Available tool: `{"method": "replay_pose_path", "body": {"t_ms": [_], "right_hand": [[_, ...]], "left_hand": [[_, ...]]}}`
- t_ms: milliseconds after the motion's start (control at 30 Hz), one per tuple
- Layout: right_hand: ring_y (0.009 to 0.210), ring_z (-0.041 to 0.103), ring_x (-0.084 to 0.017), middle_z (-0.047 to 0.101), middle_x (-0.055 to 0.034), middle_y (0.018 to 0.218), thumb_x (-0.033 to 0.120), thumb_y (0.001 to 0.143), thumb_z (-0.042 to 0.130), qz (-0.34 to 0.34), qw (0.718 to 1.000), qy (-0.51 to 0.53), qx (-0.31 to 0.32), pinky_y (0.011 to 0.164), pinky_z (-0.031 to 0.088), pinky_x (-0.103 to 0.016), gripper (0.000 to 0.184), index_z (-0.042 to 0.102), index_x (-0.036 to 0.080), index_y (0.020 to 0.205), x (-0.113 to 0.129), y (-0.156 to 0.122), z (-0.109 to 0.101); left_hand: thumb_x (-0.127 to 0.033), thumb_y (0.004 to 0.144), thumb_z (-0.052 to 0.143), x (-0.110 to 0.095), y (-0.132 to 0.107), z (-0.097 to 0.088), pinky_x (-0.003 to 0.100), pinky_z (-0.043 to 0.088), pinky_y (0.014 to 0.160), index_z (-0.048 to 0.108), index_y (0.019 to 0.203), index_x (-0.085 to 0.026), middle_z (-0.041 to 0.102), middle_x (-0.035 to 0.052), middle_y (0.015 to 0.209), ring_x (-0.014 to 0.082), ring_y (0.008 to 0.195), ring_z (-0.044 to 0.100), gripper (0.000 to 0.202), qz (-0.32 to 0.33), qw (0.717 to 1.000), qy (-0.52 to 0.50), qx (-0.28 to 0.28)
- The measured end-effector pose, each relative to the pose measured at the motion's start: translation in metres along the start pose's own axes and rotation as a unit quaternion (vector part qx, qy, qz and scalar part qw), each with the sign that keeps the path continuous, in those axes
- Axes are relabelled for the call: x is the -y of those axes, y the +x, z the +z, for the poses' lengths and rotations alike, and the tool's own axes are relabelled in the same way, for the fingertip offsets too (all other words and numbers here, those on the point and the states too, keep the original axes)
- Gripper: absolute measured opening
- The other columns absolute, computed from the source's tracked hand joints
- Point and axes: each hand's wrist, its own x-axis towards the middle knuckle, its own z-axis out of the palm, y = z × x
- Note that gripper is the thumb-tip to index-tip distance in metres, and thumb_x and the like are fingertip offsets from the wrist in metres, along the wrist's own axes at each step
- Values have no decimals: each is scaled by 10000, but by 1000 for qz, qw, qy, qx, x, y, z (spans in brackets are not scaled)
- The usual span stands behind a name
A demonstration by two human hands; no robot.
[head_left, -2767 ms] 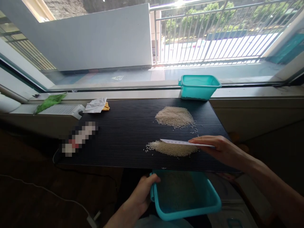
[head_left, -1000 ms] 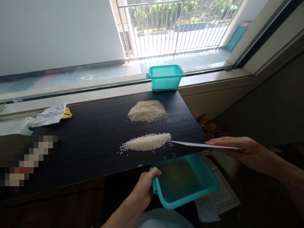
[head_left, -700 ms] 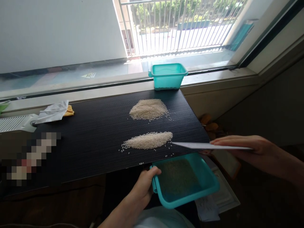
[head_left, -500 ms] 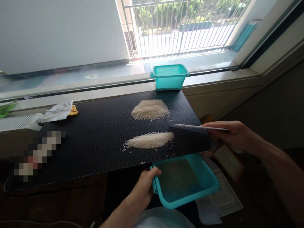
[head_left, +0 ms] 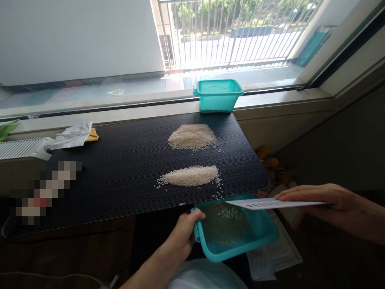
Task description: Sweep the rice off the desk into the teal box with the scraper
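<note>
My left hand (head_left: 188, 226) grips the left rim of a turquoise plastic bin (head_left: 218, 255), held just below the table's front edge. Rice grains (head_left: 230, 212) show inside it, some in a paler scatter near the table. My right hand (head_left: 319, 196) is closed on a thin white card (head_left: 255, 204), whose left end hangs over the bin beside the table edge. On the dark table lie two heaps of white rice: a rounded far heap (head_left: 192, 136) and a long, narrow near heap (head_left: 191, 176). Loose grains lie around both and by the front edge.
A second turquoise bin (head_left: 219, 102) stands at the table's back right corner by the window. White tissue and a yellow cloth (head_left: 92, 135) lie at the back left of the black table (head_left: 120, 168). Papers (head_left: 284, 245) and a plush toy (head_left: 269, 160) are on the right.
My right hand has drawn the card toward me, off the table and over the bin. Grains now show falling or scattered in the bin. My left hand stays on the rim.
</note>
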Motion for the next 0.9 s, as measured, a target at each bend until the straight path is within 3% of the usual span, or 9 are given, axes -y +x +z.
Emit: {"method": "replay_pose_path", "body": {"t_ms": [200, 433, 633, 800, 900], "right_hand": [[833, 762, -285, 809, -88, 951, 621, 835, 610, -32, 999, 27, -12, 718, 634, -336, 450, 818, 247, 978, 0, 21, 2], [848, 767, -267, 809, -61, 970, 549, 868, 604, -49, 997, 32, 51, 721, 628, -305, 341, 819, 304, 967, 6, 10, 1], [872, 757, -287, 804, -105, 976, 594, 864, 582, -59, 998, 13, 24, 773, 618, -350, 459, 818, 220, 985, 16, 26, 10], [889, 753, -284, 804, -65, 1006, 559, 869, 585, -63, 994, 19, 91, 778, 611, -344, 366, 819, 300, 978, 19, 27, 11], [886, 752, -293, 804, -66, 1007, 522, 859, 613, -65, 995, 20, 68, 771, 610, -346, 333, 817, 295, 991, 21, 27, 14]], "left_hand": [[-70, 708, 606, 3, 1, -4, 223, 456, 540, 607, 674, -114, 584, 8, 571, 104, 488, 517, 56, 12, 1000, -9, -11], [-56, 723, 598, 0, -4, -2, 222, 464, 533, 611, 659, -113, 577, 2, 559, 102, 478, 523, 86, 9, 1000, -12, -8], [-65, 710, 595, -3, -8, -1, 220, 438, 487, 595, 616, -117, 576, 13, 544, 112, 475, 528, 108, 9, 1000, 3, -29], [-75, 670, 646, -3, -10, -8, 217, 435, 499, 575, 598, -131, 560, 1, 535, 107, 480, 517, 116, 12, 999, -16, -28], [-84, 647, 675, -4, -12, -17, 218, 435, 503, 582, 628, -132, 578, 3, 556, 110, 495, 525, 106, 15, 999, -30, -22]]}}
